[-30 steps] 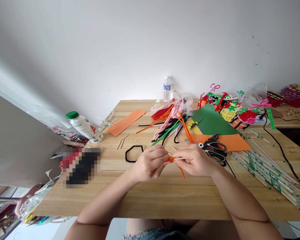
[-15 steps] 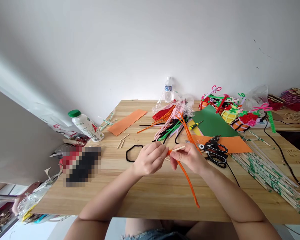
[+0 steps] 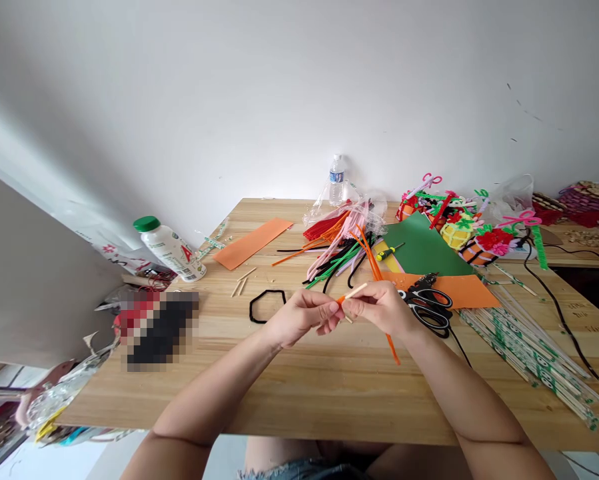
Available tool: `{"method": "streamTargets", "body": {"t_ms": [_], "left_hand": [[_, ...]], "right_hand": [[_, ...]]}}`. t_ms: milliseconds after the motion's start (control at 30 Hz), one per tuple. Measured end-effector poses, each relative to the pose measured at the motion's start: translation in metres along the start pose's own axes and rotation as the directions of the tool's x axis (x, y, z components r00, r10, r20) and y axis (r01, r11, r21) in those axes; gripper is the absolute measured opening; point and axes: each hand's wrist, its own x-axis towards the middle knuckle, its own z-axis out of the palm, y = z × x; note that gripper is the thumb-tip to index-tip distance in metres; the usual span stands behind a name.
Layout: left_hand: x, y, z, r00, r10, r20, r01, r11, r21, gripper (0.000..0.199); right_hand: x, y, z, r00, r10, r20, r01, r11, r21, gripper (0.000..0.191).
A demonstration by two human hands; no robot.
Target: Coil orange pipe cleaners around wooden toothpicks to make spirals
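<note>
Over the middle of the table, my left hand (image 3: pixel 302 319) and my right hand (image 3: pixel 382 310) meet fingertip to fingertip. The left thumb and fingers pinch an orange pipe cleaner (image 3: pixel 392 349), whose loose end hangs below the right hand. A short wooden stick (image 3: pixel 356 291) is held in the right fingers, with orange pipe cleaner around its near end. How it is wound is mostly hidden by the fingertips. Left of the hands lies a black pipe cleaner bent into a hexagon (image 3: pixel 251 310). Behind it are several short wooden sticks (image 3: pixel 243 283).
Scissors (image 3: pixel 430 309) lie right of my hands by orange foam sheet (image 3: pixel 466 291). Behind are bundled pipe cleaners (image 3: pixel 319 263), green sheet (image 3: pixel 424 247) and a small screwdriver (image 3: pixel 389 251). Packaged sticks (image 3: pixel 524 353) lie right. A white bottle (image 3: pixel 172 250) stands left, finished flower baskets (image 3: pixel 474 243) back right.
My left hand has turned, its thumb now showing against the orange pipe cleaner. The pipe cleaner's hanging end has swung and looks shorter. The stick stays in my right hand.
</note>
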Motion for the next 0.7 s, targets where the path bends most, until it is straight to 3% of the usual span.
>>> {"method": "streamTargets", "body": {"t_ms": [67,100,167,233,300,333,367,433,467,500,533,600,633,700], "left_hand": [[0.000,-0.002,0.004,0.969,0.225,-0.104,-0.196,0.953,0.232,0.039],[0.000,-0.004,0.006,0.926,0.355,-0.126,-0.284,0.878,0.384,0.036],[-0.001,-0.008,0.010,0.792,0.601,-0.106,-0.394,0.637,0.662,0.029],[-0.001,-0.013,0.011,0.642,0.766,-0.036,-0.406,0.379,0.831,0.018],[-0.001,-0.016,0.012,0.559,0.829,0.008,-0.381,0.247,0.891,0.014],[-0.001,-0.016,0.012,0.563,0.826,-0.009,-0.379,0.268,0.886,0.014],[-0.002,-0.015,0.012,0.607,0.793,-0.052,-0.390,0.354,0.850,0.014],[-0.002,-0.010,0.011,0.787,0.599,-0.144,-0.404,0.678,0.614,0.025],[-0.003,-0.008,0.011,0.894,0.430,-0.129,-0.350,0.847,0.400,0.033],[-0.003,-0.005,0.010,0.968,0.246,-0.055,-0.235,0.959,0.158,0.040],[-0.004,-0.003,0.009,0.994,0.092,0.054,-0.089,0.994,-0.060,0.045],[-0.004,-0.001,0.008,0.976,-0.064,0.207,0.130,0.938,-0.322,0.045],[-0.003,-0.001,0.008,0.974,-0.084,0.209,0.158,0.917,-0.367,0.042],[-0.003,-0.002,0.008,0.995,-0.047,0.090,0.074,0.943,-0.324,0.037]], "right_hand": [[0.000,0.003,0.007,0.991,-0.017,-0.132,0.016,1.000,-0.009,0.032],[-0.001,0.004,0.011,0.984,-0.019,-0.179,0.017,1.000,-0.011,0.032],[-0.002,0.004,0.018,0.974,-0.004,-0.228,0.005,1.000,0.007,0.035],[-0.004,0.004,0.023,0.971,0.020,-0.239,-0.007,0.998,0.054,0.040],[-0.005,0.005,0.026,0.971,0.036,-0.235,-0.010,0.994,0.112,0.043],[-0.005,0.005,0.026,0.972,0.043,-0.232,-0.011,0.990,0.140,0.044],[-0.005,0.007,0.025,0.974,0.051,-0.222,-0.012,0.985,0.170,0.043],[-0.005,0.009,0.022,0.982,0.048,-0.181,-0.005,0.973,0.232,0.038],[-0.005,0.010,0.020,0.989,0.035,-0.143,0.004,0.965,0.263,0.036],[-0.005,0.011,0.019,0.995,0.012,-0.097,0.017,0.957,0.291,0.033],[-0.004,0.011,0.017,0.999,-0.012,-0.050,0.027,0.949,0.313,0.032],[-0.004,0.011,0.015,0.999,-0.044,0.008,0.039,0.941,0.335,0.030],[-0.004,0.010,0.014,0.999,-0.047,0.010,0.041,0.942,0.334,0.029],[-0.003,0.009,0.014,0.999,-0.028,-0.030,0.036,0.954,0.297,0.029]]}}
